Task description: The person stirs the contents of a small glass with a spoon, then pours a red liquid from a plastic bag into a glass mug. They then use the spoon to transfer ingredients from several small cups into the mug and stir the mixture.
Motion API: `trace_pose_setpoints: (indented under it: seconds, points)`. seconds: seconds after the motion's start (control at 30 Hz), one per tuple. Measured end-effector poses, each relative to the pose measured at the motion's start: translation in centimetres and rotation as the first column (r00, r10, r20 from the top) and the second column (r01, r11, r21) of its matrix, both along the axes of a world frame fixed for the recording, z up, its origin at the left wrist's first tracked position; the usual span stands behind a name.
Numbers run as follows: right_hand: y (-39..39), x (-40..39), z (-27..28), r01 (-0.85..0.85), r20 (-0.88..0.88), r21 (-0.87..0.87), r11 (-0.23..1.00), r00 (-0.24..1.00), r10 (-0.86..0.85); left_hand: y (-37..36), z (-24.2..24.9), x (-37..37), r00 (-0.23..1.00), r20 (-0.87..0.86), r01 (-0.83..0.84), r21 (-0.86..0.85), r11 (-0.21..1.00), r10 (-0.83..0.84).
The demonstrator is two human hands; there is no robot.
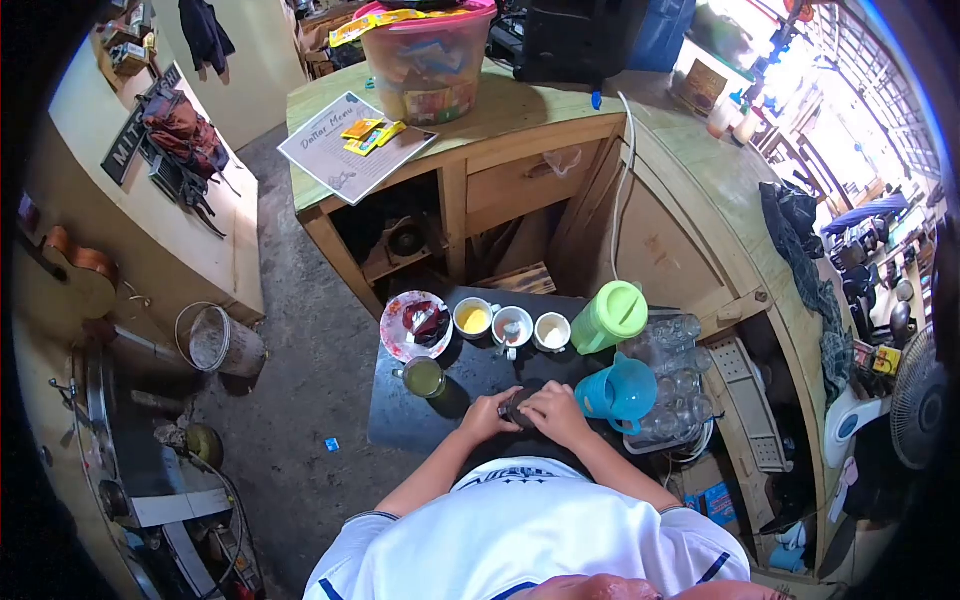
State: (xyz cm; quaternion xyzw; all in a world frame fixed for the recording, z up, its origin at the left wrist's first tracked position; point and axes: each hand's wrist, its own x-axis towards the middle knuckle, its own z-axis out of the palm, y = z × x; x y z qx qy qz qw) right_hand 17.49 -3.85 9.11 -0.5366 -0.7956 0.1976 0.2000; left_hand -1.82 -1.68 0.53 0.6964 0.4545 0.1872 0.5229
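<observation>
Close to my body, at the near edge of the dark tabletop [400,415], both hands are closed around a small dark round object [517,408]; its kind is hard to make out. My left hand [484,416] grips its left side, while my right hand [557,412] covers its right side and top. Just right of my right hand stands a blue plastic jug [612,388]. A glass mug of greenish liquid [422,378] is left of my hands. Beyond them stand a cup with yellow contents [472,318], a cup holding a spoon [512,328] and a pale cup [551,332].
A patterned plate [391,332] carries a dark red item. A lidded green pitcher [608,318] and several clear glasses [672,375] occupy the right side. Behind is a wooden counter [540,125] bearing a menu sheet [345,165] and a pink-rimmed tub [425,70].
</observation>
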Motion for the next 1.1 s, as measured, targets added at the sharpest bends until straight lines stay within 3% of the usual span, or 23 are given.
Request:
trace_pose_setpoints:
  seconds: [0.13, 0.23, 0.37, 0.5, 0.6, 0.67, 0.7, 0.8, 0.87, 0.93, 1.0, 1.1]
  points:
    - [0.4, -0.2, 1.0, -0.024, -0.124, 0.054, 0.998, 0.992, 0.031, -0.2, 0.3, 0.1, 0.999, 0.048, -0.017, 0.025, 1.0, 0.016]
    - [0.7, 0.1, 1.2, 0.069, -0.008, 0.033, 0.997, 0.998, -0.069, -0.2, 1.2, 0.0, 1.0, -0.022, -0.017, -0.017, 1.0, 0.017]
    - [0.2, -0.5, 0.9, -0.083, -0.106, 0.033, 0.996, 0.991, 0.086, -0.3, 0.0, -0.2, 0.999, 0.031, -0.039, -0.032, 0.999, 0.04]
    - [0.7, 0.2, 1.1, 0.033, -0.102, 0.079, 0.996, 0.994, -0.024, -0.2, -0.4, -0.2, 0.999, 0.01, -0.035, -0.024, 0.999, 0.036]
    - [0.3, 0.3, 1.2, 0.028, 0.034, -0.016, 0.999, 0.999, -0.028, -0.4, -0.2, -0.2, 0.999, 0.043, -0.026, -0.025, 0.999, 0.027]
    - [0.2, 0.0, 0.9, -0.069, -0.147, 0.011, 0.998, 0.987, 0.069, -0.1, 0.2, -0.3, 1.0, -0.012, -0.007, -0.024, 1.0, 0.006]
    - [0.5, 0.0, 1.0, -0.067, -0.152, 0.025, 0.997, 0.986, 0.07, 0.1, 0.2, -0.4, 1.0, -0.018, -0.006, -0.01, 1.0, 0.006]
    - [0.5, 0.6, 1.5, 0.023, -0.103, 0.078, 0.997, 0.995, -0.014, -0.3, 0.1, -0.5, 1.0, 0.005, -0.015, 0.01, 1.0, 0.015]
    - [0.6, 1.1, 1.8, -0.053, 0.047, 0.02, 0.998, 0.998, 0.052, -0.4, 0.0, -0.6, 0.999, 0.027, -0.025, 0.031, 0.999, 0.024]
    - [0.5, 1.0, 1.8, -0.088, 0.063, -0.04, 0.995, 0.994, 0.091, -0.2, 0.5, -0.6, 1.0, 0.008, -0.028, 0.024, 0.999, 0.028]
    - [0.2, 0.7, 1.4, -0.127, -0.087, 0.039, 0.991, 0.988, 0.13, -0.6, 0.4, -0.6, 1.0, -0.013, -0.027, 0.006, 1.0, 0.027]
    - [0.0, 1.0, 1.6, -0.012, -0.071, 0.088, 0.996, 0.997, 0.018, -0.6, -0.2, -0.5, 0.999, 0.002, -0.045, 0.058, 0.997, 0.045]
